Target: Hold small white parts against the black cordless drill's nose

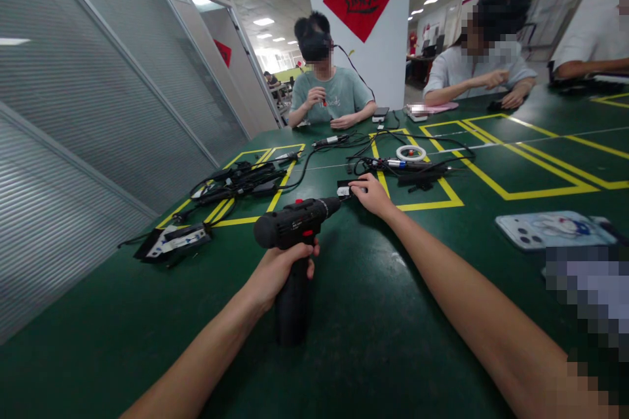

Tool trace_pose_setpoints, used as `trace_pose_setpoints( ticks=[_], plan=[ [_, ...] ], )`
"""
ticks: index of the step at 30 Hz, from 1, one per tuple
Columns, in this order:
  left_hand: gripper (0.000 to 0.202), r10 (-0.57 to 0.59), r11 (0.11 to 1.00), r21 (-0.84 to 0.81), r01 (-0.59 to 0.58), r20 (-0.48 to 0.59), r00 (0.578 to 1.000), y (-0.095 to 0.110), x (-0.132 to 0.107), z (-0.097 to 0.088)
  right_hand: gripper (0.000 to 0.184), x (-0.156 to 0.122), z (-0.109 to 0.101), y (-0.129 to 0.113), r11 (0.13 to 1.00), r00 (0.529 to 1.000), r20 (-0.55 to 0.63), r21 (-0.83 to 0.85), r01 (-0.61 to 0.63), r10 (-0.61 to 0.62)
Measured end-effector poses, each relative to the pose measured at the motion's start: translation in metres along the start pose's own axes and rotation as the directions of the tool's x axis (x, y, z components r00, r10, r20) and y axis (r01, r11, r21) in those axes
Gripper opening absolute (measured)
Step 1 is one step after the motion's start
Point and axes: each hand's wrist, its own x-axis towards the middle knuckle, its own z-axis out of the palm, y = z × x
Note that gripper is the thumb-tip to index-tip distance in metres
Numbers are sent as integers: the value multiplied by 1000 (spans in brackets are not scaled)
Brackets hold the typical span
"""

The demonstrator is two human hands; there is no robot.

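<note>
My left hand (287,268) is wrapped round the handle of a black cordless drill (289,226) with red buttons. The drill's chuck points away to the right, and its tip reaches a small black-and-white piece (343,191) on the green table (363,353). Fingers of my right hand (371,195) press on that same piece from its right side. What kind of part it is, I cannot make out. Where the bit meets the piece is too small to see clearly.
Tangled black cables (240,180) lie at the left, near a flat black-and-white part (171,239). Beyond my right hand are a tape roll (411,153) and a pen-shaped tool (393,163). A phone (555,230) rests at the right. Two people sit across the table.
</note>
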Motion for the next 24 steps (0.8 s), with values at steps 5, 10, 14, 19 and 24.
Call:
trace_pose_setpoints(
  ticks=[5, 10, 14, 19, 24],
  plan=[
    [25, 1, 1000, -1, -1, -5, 1000, -2, 1, -1, 25, 0, 0, 1, 1000, 1000, 7, 2, -9, 9],
    [24, 0, 1000, -6, 0, -3, 1000, -1, 0, 0, 25, 0, -1, 0, 1000, 1000, 15, 6, -14, 13],
    [23, 3, 1000, -8, -3, -2, 1000, -1, 0, 0, 25, 0, -1, 0, 1000, 1000, 11, 0, -11, 11],
    [24, 5, 1000, -12, -5, -9, 1000, 0, 0, 0, 26, 0, 0, 1, 1000, 1000, 15, -4, -12, 12],
    [21, -3, 1000, -22, 2, -17, 1000, 2, -1, 2, 26, 0, 1, 1, 1000, 1000, -2, -17, -8, 8]
  ],
)
